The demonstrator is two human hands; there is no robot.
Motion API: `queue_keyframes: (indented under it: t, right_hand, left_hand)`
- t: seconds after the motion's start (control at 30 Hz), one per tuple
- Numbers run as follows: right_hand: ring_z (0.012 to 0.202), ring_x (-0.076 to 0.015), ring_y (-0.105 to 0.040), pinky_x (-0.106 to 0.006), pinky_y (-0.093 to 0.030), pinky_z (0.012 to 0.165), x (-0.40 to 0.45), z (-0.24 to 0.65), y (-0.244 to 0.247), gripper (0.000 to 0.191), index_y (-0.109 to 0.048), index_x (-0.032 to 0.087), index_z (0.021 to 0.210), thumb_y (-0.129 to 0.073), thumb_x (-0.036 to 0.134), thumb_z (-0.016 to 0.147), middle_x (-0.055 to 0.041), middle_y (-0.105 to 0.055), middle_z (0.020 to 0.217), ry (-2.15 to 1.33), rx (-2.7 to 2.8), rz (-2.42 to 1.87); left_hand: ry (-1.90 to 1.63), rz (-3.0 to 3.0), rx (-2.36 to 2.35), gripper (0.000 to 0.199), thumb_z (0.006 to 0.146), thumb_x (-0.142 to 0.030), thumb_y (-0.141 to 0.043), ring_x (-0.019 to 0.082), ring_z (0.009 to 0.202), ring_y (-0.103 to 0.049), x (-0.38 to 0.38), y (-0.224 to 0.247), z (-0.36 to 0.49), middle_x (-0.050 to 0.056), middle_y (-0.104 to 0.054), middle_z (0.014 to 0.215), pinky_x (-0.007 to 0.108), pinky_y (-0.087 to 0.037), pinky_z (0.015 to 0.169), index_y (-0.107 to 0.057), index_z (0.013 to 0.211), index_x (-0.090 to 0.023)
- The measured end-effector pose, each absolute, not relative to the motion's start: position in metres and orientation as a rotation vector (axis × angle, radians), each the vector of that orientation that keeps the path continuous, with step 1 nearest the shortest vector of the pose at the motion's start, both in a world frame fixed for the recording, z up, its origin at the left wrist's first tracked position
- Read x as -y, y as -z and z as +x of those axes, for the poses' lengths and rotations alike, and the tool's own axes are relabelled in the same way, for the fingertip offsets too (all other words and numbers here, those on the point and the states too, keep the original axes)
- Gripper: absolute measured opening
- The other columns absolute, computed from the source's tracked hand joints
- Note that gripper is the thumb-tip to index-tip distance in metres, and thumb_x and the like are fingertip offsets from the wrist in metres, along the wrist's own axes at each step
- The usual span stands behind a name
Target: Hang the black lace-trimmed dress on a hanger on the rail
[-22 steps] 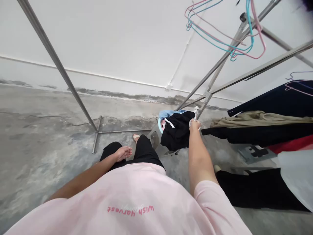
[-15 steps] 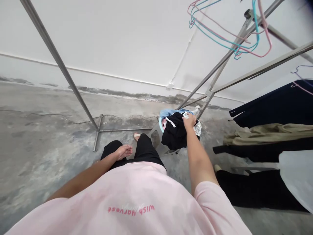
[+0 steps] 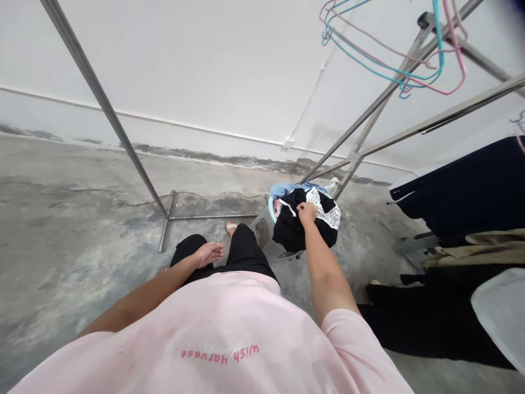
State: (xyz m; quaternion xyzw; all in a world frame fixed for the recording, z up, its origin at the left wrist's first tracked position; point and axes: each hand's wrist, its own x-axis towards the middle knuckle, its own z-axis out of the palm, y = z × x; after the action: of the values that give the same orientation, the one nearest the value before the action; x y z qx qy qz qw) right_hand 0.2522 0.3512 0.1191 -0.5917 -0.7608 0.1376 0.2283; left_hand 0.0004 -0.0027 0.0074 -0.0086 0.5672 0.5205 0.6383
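Note:
A black garment with white trim (image 3: 286, 232) lies heaped over a light blue basket (image 3: 271, 209) on a grey plastic stool (image 3: 261, 232). White lace cloth (image 3: 330, 218) shows on the heap's right side, and blue cloth (image 3: 283, 189) lies behind. My right hand (image 3: 307, 212) is on top of the heap, its fingers pinched together at the black garment near the white trim; what they hold is too small to make out. Away from the basket, my left hand (image 3: 209, 254) rests by my left thigh, palm up with loosely curled fingers and nothing in it.
A metal rack pole (image 3: 102, 104) rises at the left from a floor bar (image 3: 213, 216). Pink and blue hangers (image 3: 381, 68) hang on the upper right rail. Dark clothes (image 3: 471, 186) and a khaki garment (image 3: 484, 250) hang at the right. A white wall stands behind.
My right hand has moved left across the heap, and the white lace lies more exposed on the right. My left hand has stayed put. The hanging clothes at the right have shifted.

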Motion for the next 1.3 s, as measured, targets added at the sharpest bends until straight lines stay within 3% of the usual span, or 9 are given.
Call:
queue_keyframes:
  t: [0.2,0.37,0.57,0.73,0.83,0.97,1.03,1.2,1.3]
  right_hand:
    - [0.082,-0.0193,-0.058,-0.03,-0.046,0.078,-0.355,0.244,-0.15,0.026,-0.072,0.014,0.083,-0.05,0.029,0.083,-0.0074,-0.068,0.084,-0.53,1.919,-1.405]
    - [0.101,-0.0209,-0.058,-0.034,-0.043,0.095,-0.292,0.227,-0.171,0.024,-0.071,0.016,0.087,-0.053,0.031,0.087,-0.0084,-0.068,0.1,-0.519,1.929,-1.126]
    - [0.108,-0.022,-0.053,-0.036,-0.035,0.1,-0.2,0.205,-0.139,0.016,-0.073,0.022,0.091,-0.057,0.026,0.091,-0.0062,-0.068,0.108,-0.581,2.438,-1.08]
    - [0.106,-0.0234,-0.054,-0.037,-0.038,0.098,-0.21,0.223,-0.107,0.012,-0.071,0.02,0.089,-0.059,0.019,0.086,-0.0078,-0.066,0.106,-0.649,2.408,-1.373]
    - [0.116,-0.025,-0.051,-0.038,-0.04,0.1,-0.229,0.237,-0.099,0.038,-0.064,0.022,0.118,-0.063,0.02,0.081,-0.0091,-0.061,0.124,-0.669,2.318,-1.545]
    - [0.113,-0.0227,-0.055,-0.036,-0.043,0.098,-0.237,0.239,-0.096,0.07,-0.041,0.021,0.148,-0.063,0.027,0.081,-0.0117,-0.057,0.132,-0.724,2.233,-1.605]
    - [0.105,-0.022,-0.058,-0.035,-0.045,0.094,-0.237,0.237,-0.096,0.076,-0.037,0.018,0.151,-0.063,0.027,0.08,-0.0125,-0.059,0.126,-0.769,2.21,-1.597]
    - [0.08,-0.0195,-0.058,-0.034,-0.047,0.085,-0.24,0.235,-0.097,0.078,-0.038,0.015,0.152,-0.06,0.025,0.077,-0.0034,-0.063,0.085,-0.927,2.172,-1.506]
    - [0.076,-0.0188,-0.057,-0.034,-0.048,0.084,-0.239,0.23,-0.093,0.077,-0.04,0.015,0.151,-0.059,0.026,0.077,-0.0006,-0.059,0.077,-1.017,2.119,-1.43]
  left_hand:
    - [-1.18,-0.007,-1.292,0.008,0.084,-0.019,-0.064,0.016,0.065,-0.066,0.004,-0.006,0.0,0.004,-0.064,0.07,0.024,-0.05,0.065,-0.06,0.084,-0.012]
    - [-1.162,-0.01,-1.298,0.007,0.085,-0.019,-0.062,0.015,0.065,-0.066,0.002,-0.003,-0.001,0.004,-0.064,0.071,0.024,-0.05,0.064,-0.06,0.084,-0.012]
    - [-1.138,0.007,-1.308,0.007,0.085,-0.018,-0.063,0.015,0.065,-0.066,0.001,0.0,0.0,0.005,-0.064,0.07,0.024,-0.05,0.064,-0.06,0.084,-0.012]
    - [-1.158,0.039,-1.297,0.008,0.084,-0.018,-0.065,0.015,0.067,-0.066,0.004,-0.003,-0.001,0.005,-0.065,0.071,0.024,-0.051,0.068,-0.06,0.084,-0.012]
    - [-1.187,0.04,-1.305,0.01,0.082,-0.019,-0.068,0.015,0.065,-0.065,0.004,-0.003,-0.002,0.004,-0.064,0.07,0.024,-0.051,0.067,-0.06,0.083,-0.013]
    - [-1.209,0.06,-1.3,0.013,0.081,-0.019,-0.07,0.015,0.065,-0.066,0.006,-0.006,-0.003,0.004,-0.064,0.07,0.024,-0.051,0.065,-0.059,0.082,-0.013]
    - [-1.221,0.077,-1.299,0.014,0.081,-0.019,-0.071,0.015,0.065,-0.066,0.008,-0.009,-0.003,0.004,-0.064,0.071,0.024,-0.051,0.066,-0.059,0.083,-0.013]
    - [-1.24,0.109,-1.314,0.011,0.083,-0.018,-0.069,0.014,0.064,-0.065,0.01,-0.013,-0.004,0.004,-0.064,0.071,0.023,-0.052,0.063,-0.059,0.084,-0.012]
    - [-1.246,0.118,-1.319,0.013,0.082,-0.018,-0.071,0.014,0.063,-0.065,0.01,-0.012,-0.004,0.004,-0.064,0.071,0.022,-0.052,0.063,-0.058,0.083,-0.013]
